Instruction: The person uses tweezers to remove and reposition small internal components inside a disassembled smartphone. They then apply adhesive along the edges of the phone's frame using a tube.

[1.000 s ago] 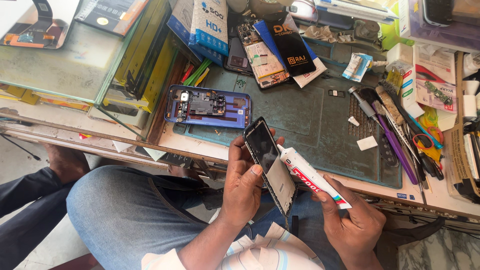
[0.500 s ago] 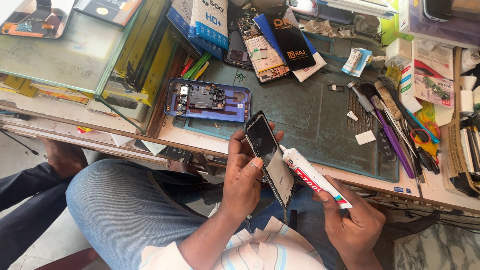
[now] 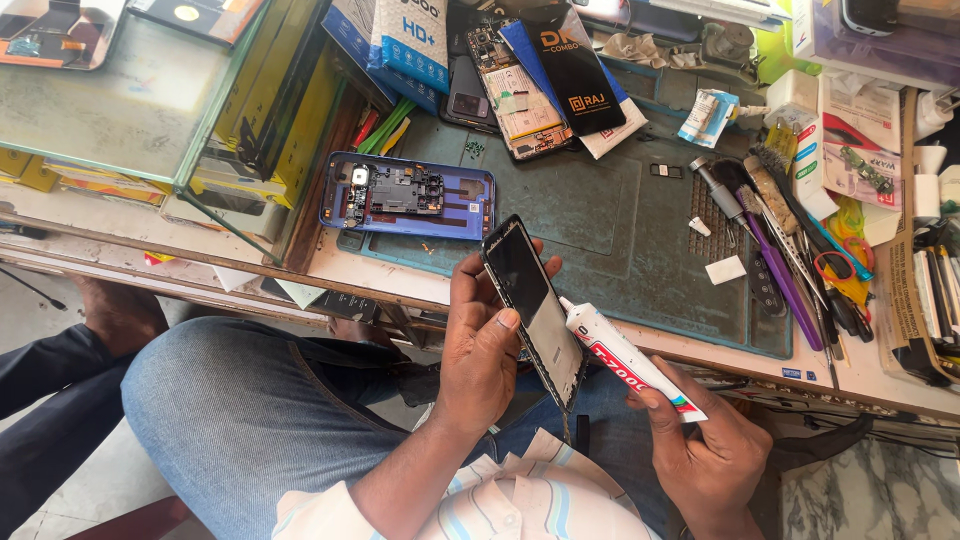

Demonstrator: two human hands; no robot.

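Note:
My left hand [image 3: 485,345] grips a black phone display panel [image 3: 532,305], tilted on edge above my lap in front of the bench. My right hand [image 3: 705,455] holds a white glue tube [image 3: 630,362] with red print. The tube's nozzle touches the panel's right edge. On the green work mat [image 3: 600,225] behind lies an opened blue phone body [image 3: 410,195] with its circuit board showing.
Another opened phone [image 3: 520,95] and a black packet [image 3: 575,65] lie at the back of the mat. Brushes, tweezers and screwdrivers [image 3: 780,240] lie at the right. A glass sheet [image 3: 130,100] rests on yellow boxes at the left. A person's dark trouser leg [image 3: 50,370] is at lower left.
The camera has shifted slightly. My hands keep the panel and tube together, with the nozzle staying at the panel's edge.

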